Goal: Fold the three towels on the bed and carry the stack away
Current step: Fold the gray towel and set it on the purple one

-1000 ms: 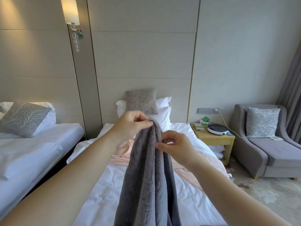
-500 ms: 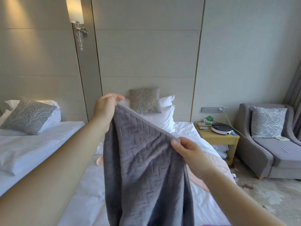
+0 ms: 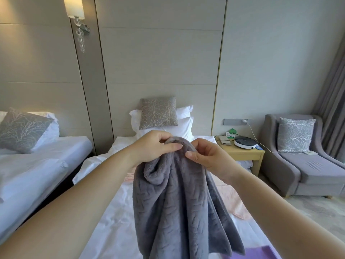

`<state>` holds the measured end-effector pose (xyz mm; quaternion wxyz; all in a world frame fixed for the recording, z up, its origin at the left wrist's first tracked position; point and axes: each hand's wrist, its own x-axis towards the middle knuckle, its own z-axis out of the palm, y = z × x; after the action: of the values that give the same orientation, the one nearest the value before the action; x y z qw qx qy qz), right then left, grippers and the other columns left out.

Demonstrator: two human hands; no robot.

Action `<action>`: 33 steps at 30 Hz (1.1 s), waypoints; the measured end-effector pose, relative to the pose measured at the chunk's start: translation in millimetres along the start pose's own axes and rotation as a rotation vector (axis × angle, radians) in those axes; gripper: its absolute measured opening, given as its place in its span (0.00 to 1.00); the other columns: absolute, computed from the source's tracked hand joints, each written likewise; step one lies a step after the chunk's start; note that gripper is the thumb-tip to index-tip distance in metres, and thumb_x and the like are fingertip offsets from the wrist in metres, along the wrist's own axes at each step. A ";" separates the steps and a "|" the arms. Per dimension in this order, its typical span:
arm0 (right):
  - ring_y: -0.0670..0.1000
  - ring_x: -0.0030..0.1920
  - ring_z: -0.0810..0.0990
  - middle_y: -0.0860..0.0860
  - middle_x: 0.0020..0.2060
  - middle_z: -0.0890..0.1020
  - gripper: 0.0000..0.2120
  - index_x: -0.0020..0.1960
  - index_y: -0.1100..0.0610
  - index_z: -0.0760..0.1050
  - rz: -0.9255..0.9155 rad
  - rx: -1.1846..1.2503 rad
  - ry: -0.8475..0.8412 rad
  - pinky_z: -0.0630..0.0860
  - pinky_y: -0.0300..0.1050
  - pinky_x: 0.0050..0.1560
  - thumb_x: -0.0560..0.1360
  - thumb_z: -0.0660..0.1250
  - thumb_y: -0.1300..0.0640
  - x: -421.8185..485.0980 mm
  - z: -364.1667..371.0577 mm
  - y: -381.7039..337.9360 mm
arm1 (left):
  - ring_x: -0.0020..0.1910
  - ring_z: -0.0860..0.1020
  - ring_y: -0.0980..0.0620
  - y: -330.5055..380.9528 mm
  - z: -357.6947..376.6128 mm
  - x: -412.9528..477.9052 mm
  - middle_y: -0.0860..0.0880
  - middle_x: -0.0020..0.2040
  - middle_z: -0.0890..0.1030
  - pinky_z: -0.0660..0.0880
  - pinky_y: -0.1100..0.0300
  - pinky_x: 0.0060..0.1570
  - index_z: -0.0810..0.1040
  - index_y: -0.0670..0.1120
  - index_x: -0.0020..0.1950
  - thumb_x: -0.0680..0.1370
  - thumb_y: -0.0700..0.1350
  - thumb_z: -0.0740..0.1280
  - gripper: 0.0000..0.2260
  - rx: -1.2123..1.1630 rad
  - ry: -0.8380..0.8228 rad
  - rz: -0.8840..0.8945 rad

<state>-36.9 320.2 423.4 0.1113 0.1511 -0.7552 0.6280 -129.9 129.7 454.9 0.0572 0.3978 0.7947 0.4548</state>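
Three towels are showing on or above the white bed (image 3: 112, 221), which is filling the middle of the view. The grey towel (image 3: 177, 202) is hanging in the air from centre down to six o'clock, bunched at its top. A pink towel (image 3: 236, 200) is lying on the sheet at four o'clock, and a purple towel (image 3: 261, 253) is peeking in at five o'clock (only a corner). The left hand (image 3: 151, 149) and right hand (image 3: 207, 157) are meeting at centre, each pinching the grey towel's top edge with thumb and curled fingers. This is looking like the first fold. Next, the corners are needing matching and the halved cloth laying flat. Half a second back the hands were holding it spread wide. Now they are sitting just beside each other.
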 end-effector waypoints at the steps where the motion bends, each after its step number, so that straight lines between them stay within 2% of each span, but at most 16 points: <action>1: 0.50 0.43 0.78 0.52 0.40 0.80 0.09 0.44 0.57 0.76 0.011 -0.004 0.000 0.77 0.44 0.48 0.68 0.72 0.54 -3.7 -1.9 4.9 | 0.42 0.76 0.59 2.5 -0.6 2.4 0.52 0.41 0.79 0.75 0.57 0.51 0.77 0.34 0.50 0.75 0.51 0.71 0.18 -0.004 0.055 0.024; 2: 0.50 0.43 0.80 0.53 0.41 0.81 0.10 0.44 0.57 0.76 0.026 -0.025 -0.001 0.78 0.43 0.48 0.67 0.73 0.54 -7.1 -3.6 10.2 | 0.40 0.75 0.61 5.2 -1.5 5.6 0.54 0.40 0.79 0.74 0.61 0.51 0.76 0.32 0.50 0.76 0.48 0.70 0.18 -0.008 0.126 0.048; 4: 0.52 0.46 0.83 0.54 0.43 0.84 0.12 0.45 0.56 0.80 0.073 -0.023 -0.026 0.79 0.44 0.48 0.65 0.76 0.53 -13.7 -4.8 21.5 | 0.38 0.74 0.63 13.0 -5.9 10.9 0.55 0.38 0.78 0.69 0.72 0.43 0.78 0.35 0.48 0.76 0.46 0.69 0.13 -0.001 0.289 0.093; 7: 0.55 0.48 0.84 0.55 0.45 0.85 0.16 0.45 0.56 0.81 0.130 -0.054 -0.034 0.80 0.48 0.51 0.62 0.78 0.49 -20.2 -4.9 37.7 | 0.41 0.74 0.57 19.4 -19.1 15.3 0.51 0.41 0.77 0.69 0.66 0.45 0.80 0.44 0.50 0.78 0.46 0.67 0.06 0.023 0.504 0.129; 9: 0.50 0.44 0.83 0.48 0.40 0.84 0.12 0.40 0.51 0.80 0.137 -0.193 0.006 0.79 0.43 0.49 0.63 0.79 0.48 -21.9 -6.9 46.8 | 0.43 0.76 0.55 19.4 -26.1 15.2 0.53 0.41 0.79 0.72 0.60 0.46 0.80 0.47 0.51 0.78 0.47 0.66 0.06 0.046 0.580 0.116; 12: 0.38 0.36 0.76 0.40 0.35 0.79 0.07 0.35 0.43 0.77 0.157 -0.513 0.020 0.71 0.30 0.39 0.66 0.76 0.47 -23.1 -10.0 57.0 | 0.44 0.77 0.50 17.2 -33.0 13.4 0.51 0.42 0.79 0.72 0.56 0.46 0.78 0.47 0.50 0.79 0.47 0.65 0.05 0.031 0.684 0.094; 15: 0.39 0.32 0.72 0.44 0.33 0.74 0.11 0.31 0.47 0.76 0.158 -0.679 0.000 0.68 0.31 0.35 0.67 0.74 0.48 -28.0 -14.8 67.3 | 0.46 0.77 0.42 12.7 -40.7 10.4 0.41 0.45 0.80 0.73 0.51 0.48 0.76 0.42 0.49 0.79 0.46 0.64 0.08 0.008 0.820 0.061; 17: 0.38 0.32 0.73 0.43 0.32 0.74 0.12 0.29 0.45 0.74 0.197 -0.716 -0.025 0.68 0.30 0.35 0.69 0.73 0.51 -33.0 -18.9 74.8 | 0.48 0.77 0.41 6.9 -45.7 6.9 0.39 0.47 0.79 0.74 0.48 0.50 0.76 0.40 0.51 0.79 0.46 0.63 0.09 0.014 0.872 0.056; 21: 0.44 0.37 0.75 0.42 0.33 0.77 0.13 0.33 0.42 0.74 0.282 -0.723 -0.002 0.67 0.30 0.35 0.72 0.70 0.56 -43.0 -29.8 86.3 | 0.46 0.74 0.47 -13.0 -51.7 -2.7 0.49 0.45 0.77 0.70 0.54 0.47 0.75 0.44 0.53 0.80 0.47 0.62 0.08 0.084 0.951 0.028; 24: 0.42 0.36 0.77 0.42 0.33 0.80 0.13 0.35 0.43 0.78 0.322 -0.602 0.052 0.70 0.30 0.35 0.75 0.67 0.57 -49.4 -36.6 84.6 | 0.44 0.72 0.48 -34.6 -54.2 -7.4 0.51 0.42 0.75 0.66 0.57 0.44 0.74 0.45 0.51 0.80 0.48 0.62 0.08 0.106 0.977 -0.047; 27: 0.36 0.40 0.79 0.38 0.38 0.83 0.12 0.43 0.44 0.81 0.247 -0.516 0.113 0.71 0.25 0.37 0.77 0.64 0.59 -47.2 -37.1 69.7 | 0.44 0.72 0.47 -55.9 -55.0 -9.2 0.54 0.39 0.74 0.66 0.56 0.43 0.73 0.47 0.48 0.79 0.49 0.62 0.07 0.091 0.958 -0.173; 29: 0.31 0.43 0.78 0.34 0.43 0.83 0.15 0.48 0.43 0.82 0.188 -0.451 0.134 0.70 0.23 0.39 0.78 0.62 0.61 -41.3 -35.3 54.5 | 0.45 0.74 0.46 -68.1 -53.5 -11.5 0.52 0.41 0.75 0.67 0.55 0.42 0.73 0.47 0.48 0.77 0.50 0.64 0.07 0.084 0.907 -0.281; 31: 0.32 0.46 0.78 0.35 0.45 0.83 0.16 0.48 0.42 0.81 0.145 -0.434 0.109 0.71 0.24 0.44 0.79 0.62 0.62 -33.5 -32.8 39.5 | 0.49 0.76 0.46 -75.9 -45.2 -15.1 0.50 0.47 0.77 0.69 0.55 0.46 0.72 0.49 0.50 0.75 0.51 0.68 0.09 0.137 0.830 -0.355; 33: 0.32 0.44 0.77 0.37 0.43 0.82 0.13 0.47 0.44 0.80 0.123 -0.487 0.042 0.70 0.24 0.46 0.78 0.63 0.61 -25.2 -28.1 25.5 | 0.55 0.77 0.48 -77.4 -25.5 -18.8 0.50 0.53 0.78 0.71 0.55 0.54 0.71 0.50 0.55 0.72 0.51 0.73 0.16 0.169 0.690 -0.271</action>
<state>-23.4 354.2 396.3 0.1215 0.0607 -0.8896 0.4361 -173.6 78.7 405.2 -0.1873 0.1159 0.8472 0.4834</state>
